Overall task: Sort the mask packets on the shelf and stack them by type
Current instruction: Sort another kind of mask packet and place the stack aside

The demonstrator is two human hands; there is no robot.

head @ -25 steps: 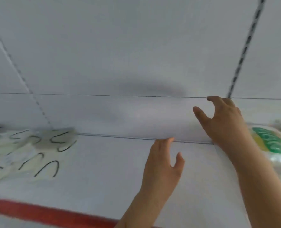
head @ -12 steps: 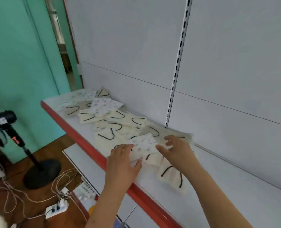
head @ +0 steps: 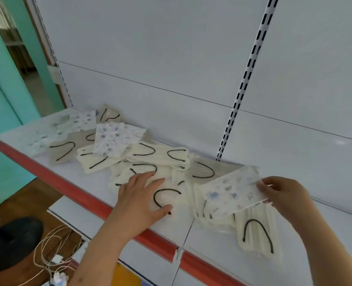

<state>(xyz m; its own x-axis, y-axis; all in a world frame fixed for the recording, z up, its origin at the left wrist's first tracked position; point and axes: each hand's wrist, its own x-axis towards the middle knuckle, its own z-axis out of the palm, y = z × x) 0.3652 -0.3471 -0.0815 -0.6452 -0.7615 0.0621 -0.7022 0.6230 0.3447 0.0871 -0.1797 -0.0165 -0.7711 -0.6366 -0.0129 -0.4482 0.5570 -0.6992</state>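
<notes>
Several mask packets lie scattered on the white shelf (head: 212, 236). My right hand (head: 282, 195) pinches one end of a white packet with a blue pattern (head: 231, 193) and holds it just above the pile. My left hand (head: 138, 197) lies flat with spread fingers on a cream packet with black ear loops (head: 171, 197). More cream packets (head: 160, 155) and beige ones (head: 208, 170) lie behind it. Another cream packet (head: 257, 236) lies under my right forearm. Two more blue-patterned packets (head: 113, 139) sit at the far left.
The shelf has a red front lip (head: 78, 193) and a white back panel with a slotted upright (head: 245, 79). A lower shelf (head: 74, 211) juts out beneath. On the wooden floor at the left stand a black fan base (head: 8, 242) and tangled cables (head: 51, 250).
The view first swung from bare shelf to the mask pile. Since half a second ago my right hand has lifted the blue-patterned packet to the right, and my left hand has settled on a cream packet.
</notes>
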